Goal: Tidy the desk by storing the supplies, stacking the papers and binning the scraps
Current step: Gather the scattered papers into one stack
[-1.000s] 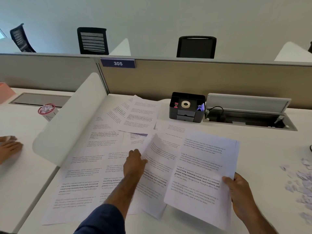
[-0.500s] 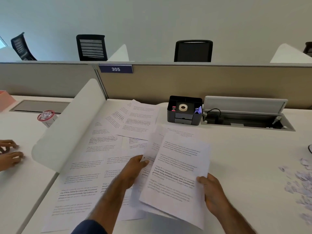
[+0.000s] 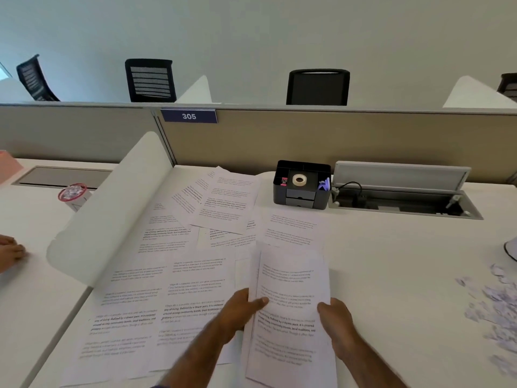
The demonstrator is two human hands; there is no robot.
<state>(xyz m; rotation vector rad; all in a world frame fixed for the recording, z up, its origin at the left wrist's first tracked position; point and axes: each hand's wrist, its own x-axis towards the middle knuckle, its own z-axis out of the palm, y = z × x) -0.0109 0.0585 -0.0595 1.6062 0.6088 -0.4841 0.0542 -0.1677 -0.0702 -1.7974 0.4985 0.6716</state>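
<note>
the white counter [image 3: 397,275] is carrying printed sheets [image 3: 179,292] lying fanned across its left half. a stack of papers [image 3: 291,289] is being held near the front edge, the left grip [image 3: 240,310] pinching its left side, the right grip [image 3: 337,317] curling round its right. torn scraps [image 3: 493,303] are lying far right. a black organizer [image 3: 302,196] is holding a tape roll [image 3: 299,179].

The left hand [image 3: 241,310] and right hand [image 3: 337,320] hold a sheaf of printed sheets [image 3: 291,287] by its side edges, nearer the camera than the black desk organizer [image 3: 299,198]; the left thumb lies on top. Loose printed pages [image 3: 179,278] spread left of and in front of the organizer; torn paper scraps [image 3: 492,303] lie well to its right; a tape roll [image 3: 299,180] sits in its top.
</note>
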